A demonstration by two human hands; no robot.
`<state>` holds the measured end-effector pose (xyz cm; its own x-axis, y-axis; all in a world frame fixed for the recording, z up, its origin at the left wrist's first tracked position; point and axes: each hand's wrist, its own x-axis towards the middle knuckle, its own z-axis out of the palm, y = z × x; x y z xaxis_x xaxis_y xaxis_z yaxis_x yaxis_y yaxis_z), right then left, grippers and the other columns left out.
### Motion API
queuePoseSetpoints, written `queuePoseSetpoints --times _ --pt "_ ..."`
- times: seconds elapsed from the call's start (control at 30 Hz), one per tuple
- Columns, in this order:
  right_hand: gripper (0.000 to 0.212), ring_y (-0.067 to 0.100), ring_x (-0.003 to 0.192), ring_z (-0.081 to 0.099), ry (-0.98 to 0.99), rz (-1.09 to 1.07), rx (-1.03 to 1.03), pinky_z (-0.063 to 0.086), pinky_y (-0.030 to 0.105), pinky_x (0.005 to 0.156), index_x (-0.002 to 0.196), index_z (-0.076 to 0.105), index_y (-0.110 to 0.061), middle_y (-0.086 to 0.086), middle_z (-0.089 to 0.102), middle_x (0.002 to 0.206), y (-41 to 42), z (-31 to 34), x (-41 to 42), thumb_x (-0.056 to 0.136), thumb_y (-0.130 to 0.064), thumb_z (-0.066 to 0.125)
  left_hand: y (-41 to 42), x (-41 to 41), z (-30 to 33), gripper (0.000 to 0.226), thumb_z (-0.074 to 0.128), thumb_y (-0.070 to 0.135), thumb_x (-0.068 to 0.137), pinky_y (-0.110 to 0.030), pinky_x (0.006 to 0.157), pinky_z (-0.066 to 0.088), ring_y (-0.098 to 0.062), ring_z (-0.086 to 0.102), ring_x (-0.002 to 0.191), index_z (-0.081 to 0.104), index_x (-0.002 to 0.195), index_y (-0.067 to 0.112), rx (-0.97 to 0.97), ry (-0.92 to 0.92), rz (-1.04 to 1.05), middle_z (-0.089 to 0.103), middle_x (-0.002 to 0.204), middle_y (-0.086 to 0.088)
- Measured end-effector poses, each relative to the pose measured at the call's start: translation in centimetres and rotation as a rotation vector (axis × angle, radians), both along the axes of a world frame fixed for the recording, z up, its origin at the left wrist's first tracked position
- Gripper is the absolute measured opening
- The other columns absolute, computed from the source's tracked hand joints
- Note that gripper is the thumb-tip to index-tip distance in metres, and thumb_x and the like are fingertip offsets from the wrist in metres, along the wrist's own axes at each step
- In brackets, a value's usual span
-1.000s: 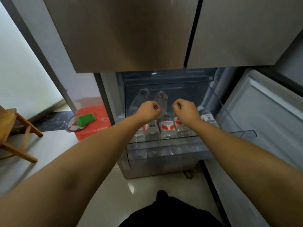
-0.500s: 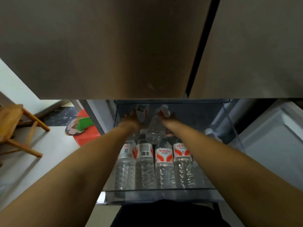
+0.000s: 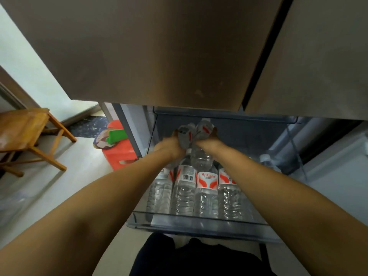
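Observation:
An open fridge drawer [image 3: 199, 226] holds a row of several clear water bottles [image 3: 206, 194] with red and white labels, lying side by side. Above that row, near the back, my left hand [image 3: 171, 145] grips one clear bottle [image 3: 186, 134] and my right hand [image 3: 208, 140] grips a second one [image 3: 203, 158]. The two held bottles touch each other between my hands. My fingertips are hidden behind the bottles.
The closed upper fridge doors [image 3: 159, 52] hang right over my hands. A wooden stool [image 3: 25, 136] stands at the left. A red stool [image 3: 119, 150] with a green item sits beside the fridge. An open door panel [image 3: 334, 186] lies at the right, one bottle [image 3: 268, 162] near it.
I have leaned in over the drawer. My hands went from closed fists in front of the bottles to reaching deep and gripping a bottle each, which now sit slightly higher and closer together.

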<state>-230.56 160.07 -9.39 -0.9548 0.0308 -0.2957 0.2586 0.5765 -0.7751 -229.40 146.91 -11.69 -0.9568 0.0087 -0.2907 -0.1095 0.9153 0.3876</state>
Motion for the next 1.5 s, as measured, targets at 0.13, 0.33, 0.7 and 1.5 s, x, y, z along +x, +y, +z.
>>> queuePoseSetpoints --times 0.13,0.33,0.7,1.5 --pt "0.044 0.030 0.120 0.055 -0.124 0.037 0.019 0.044 0.039 0.105 0.131 0.051 -0.012 0.013 0.057 0.130 1.2 0.4 1.9 0.091 -0.028 0.061 1.2 2.0 1.4 0.043 0.059 0.041 0.087 -0.040 0.094 0.051 -0.026 0.062 0.104 0.052 0.122 0.016 0.353 -0.057 0.119 0.063 0.113 -0.003" --pt "0.085 0.031 0.125 0.051 -0.121 -0.162 0.002 0.043 0.034 0.101 0.150 0.012 -0.013 0.013 0.049 0.137 3.1 2.1 6.2 0.087 -0.024 0.068 2.5 6.6 3.3 0.071 0.059 0.026 0.091 -0.041 0.096 0.050 -0.035 0.058 0.114 0.020 0.148 0.014 0.521 -0.139 0.225 0.052 0.134 -0.016" --pt "0.107 0.037 0.128 0.046 -0.194 -0.135 0.310 0.045 0.052 0.102 0.150 0.006 -0.032 0.014 0.039 0.145 4.3 -0.8 12.2 0.071 -0.043 0.077 1.6 9.3 3.7 0.082 0.065 0.020 0.087 -0.039 0.104 0.041 -0.031 0.046 0.129 0.013 0.150 0.011 0.350 -0.346 -0.009 0.042 0.144 -0.013" --pt "0.068 0.031 0.090 0.072 -0.320 -0.405 -0.479 0.056 0.050 0.088 0.109 0.061 -0.013 0.010 0.073 0.100 8.9 0.1 8.1 0.054 -0.049 0.079 4.3 3.9 3.5 0.023 0.067 0.024 0.084 -0.031 0.064 0.056 -0.021 0.071 0.067 0.063 0.099 0.008 0.854 -0.710 0.211 0.073 0.079 -0.008"
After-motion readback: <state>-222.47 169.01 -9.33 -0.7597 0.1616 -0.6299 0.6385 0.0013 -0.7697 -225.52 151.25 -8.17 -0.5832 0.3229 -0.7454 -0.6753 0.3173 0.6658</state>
